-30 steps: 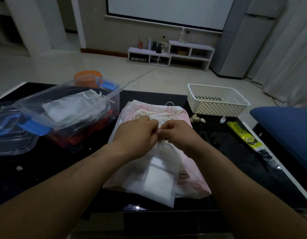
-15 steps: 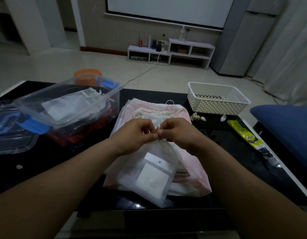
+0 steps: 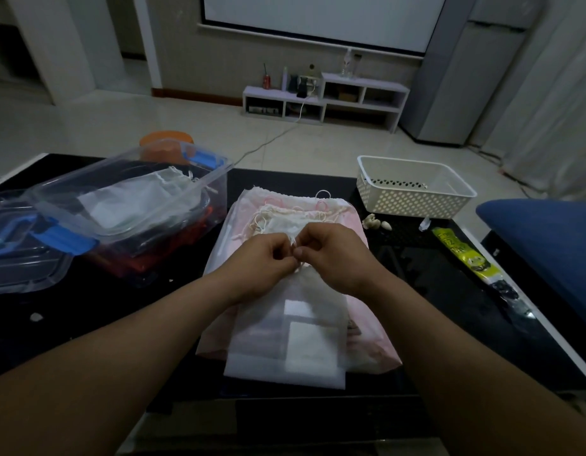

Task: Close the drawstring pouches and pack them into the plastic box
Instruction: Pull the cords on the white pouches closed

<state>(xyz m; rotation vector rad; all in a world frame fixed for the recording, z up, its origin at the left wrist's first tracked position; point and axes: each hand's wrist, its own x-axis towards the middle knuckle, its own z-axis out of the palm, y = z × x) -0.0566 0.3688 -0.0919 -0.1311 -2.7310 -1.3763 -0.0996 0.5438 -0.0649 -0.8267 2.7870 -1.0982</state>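
Nearest the person, just short of both grips, a white see-through pouch point(image 3: 285, 343) lies flat on the dark tabletop point(image 3: 433, 291). It rests on top of a larger pink pouch point(image 3: 370, 337). Its gathered mouth reaches up between the two grips.

The left grip point(image 3: 262, 268) and the right grip point(image 3: 337, 258) meet knuckle to knuckle over that mouth. Both have their fingers curled, and each pinches the thin white drawstring point(image 3: 294, 246) where a small loop of it shows between the fingertips.

Just beyond the grips, more cream pouches point(image 3: 285, 222) with loose cords lie on the far end of the pink one.

Left of the left grip stands the clear plastic box point(image 3: 215, 192), open and tilted, with blue latches. A white pouch point(image 3: 130, 205) already lies inside it. Red shapes show through under the box, but what they are cannot be told. Its clear lid point(image 3: 18, 274) lies further left.

Right of the right grip are a few small shells point(image 3: 374, 222) and a yellow-green packet point(image 3: 462, 255). Beyond them is a white perforated basket point(image 3: 413, 200).

Farther off, past the tabletop's edge, an orange round thing point(image 3: 166, 146) sits behind the box. A low white shelf unit point(image 3: 324, 100) stands on the floor by the wall.
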